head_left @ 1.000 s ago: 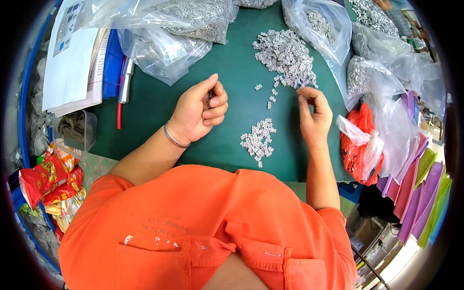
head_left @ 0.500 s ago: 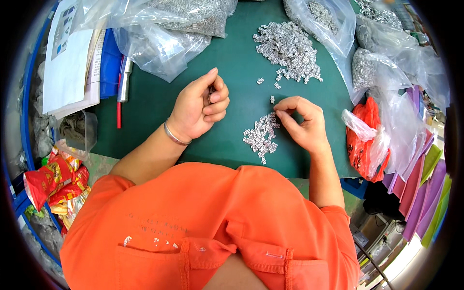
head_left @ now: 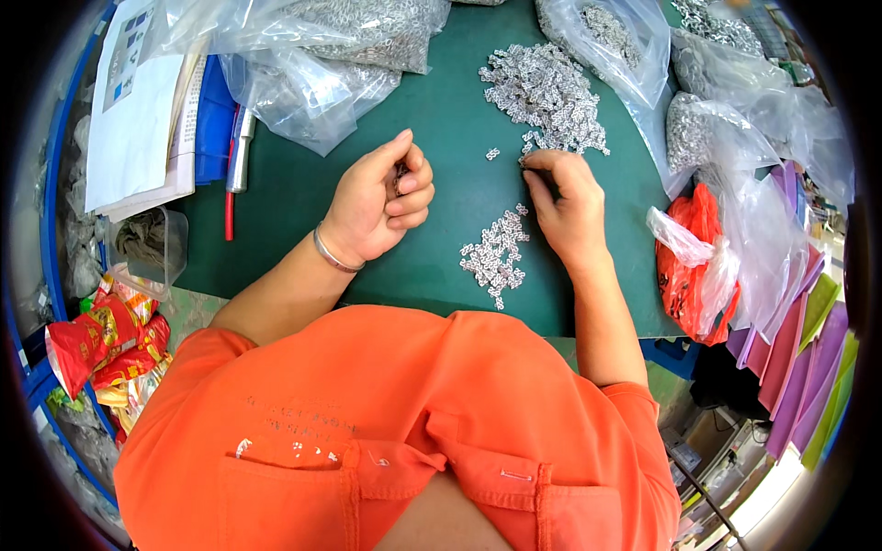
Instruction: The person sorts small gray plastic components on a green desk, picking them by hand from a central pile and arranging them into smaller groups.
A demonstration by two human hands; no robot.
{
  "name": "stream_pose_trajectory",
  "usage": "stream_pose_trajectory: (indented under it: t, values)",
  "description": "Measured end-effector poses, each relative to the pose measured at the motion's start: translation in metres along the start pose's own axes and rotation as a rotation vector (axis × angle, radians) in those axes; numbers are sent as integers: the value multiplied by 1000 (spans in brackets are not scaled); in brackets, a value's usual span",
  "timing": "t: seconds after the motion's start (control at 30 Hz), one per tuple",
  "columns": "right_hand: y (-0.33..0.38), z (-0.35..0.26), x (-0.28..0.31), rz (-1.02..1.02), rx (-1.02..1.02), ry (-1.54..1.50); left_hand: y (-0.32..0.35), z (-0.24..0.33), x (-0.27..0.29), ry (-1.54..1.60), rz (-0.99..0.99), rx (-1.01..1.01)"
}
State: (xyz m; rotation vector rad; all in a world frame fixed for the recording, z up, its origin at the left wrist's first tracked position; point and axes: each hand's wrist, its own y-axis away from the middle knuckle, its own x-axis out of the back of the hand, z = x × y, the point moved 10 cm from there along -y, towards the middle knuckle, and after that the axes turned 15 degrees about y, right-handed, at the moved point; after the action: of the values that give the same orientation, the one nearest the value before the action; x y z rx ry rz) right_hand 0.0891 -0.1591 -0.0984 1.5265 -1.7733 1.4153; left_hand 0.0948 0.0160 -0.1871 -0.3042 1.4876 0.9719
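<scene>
Moved since last frame: our right grip [head_left: 570,204], from the small pile [head_left: 494,253] up to the heap's [head_left: 547,92] edge. We'd best pinch pieces [head_left: 492,154] singly there, lightly. Nearest us on the table [head_left: 294,202], the pile: silvery, looped, flat. Left grip [head_left: 378,200] curled round a dark item [head_left: 401,174]; right fingertips close together, holding or not we cannot tell. Heap beyond, same pieces.

Head-worn fisheye is looking down from near side, above orange shirt [head_left: 386,386], covering hands [head_left: 375,207] and green surface [head_left: 294,179] at close range, spreading wide left and right.
</scene>
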Motion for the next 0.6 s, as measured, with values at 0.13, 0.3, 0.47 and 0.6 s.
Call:
stream_pose_trajectory:
  t: [0.13, 0.3, 0.47, 0.6]
  values:
    - [10, 3, -23, -339, -65, -206, 0, 1, 3, 8, -8, -1]
    - [-9, -23, -16, -107, 185, -83, 0, 0, 2, -14, 8, -9]
    - [-12, -34, -20, -128, 258, -26, 0, 0, 1, -2, -11, 4]
    - [7, -35, -22, -423, 185, -213, 1, 2, 3, -13, 14, -17]
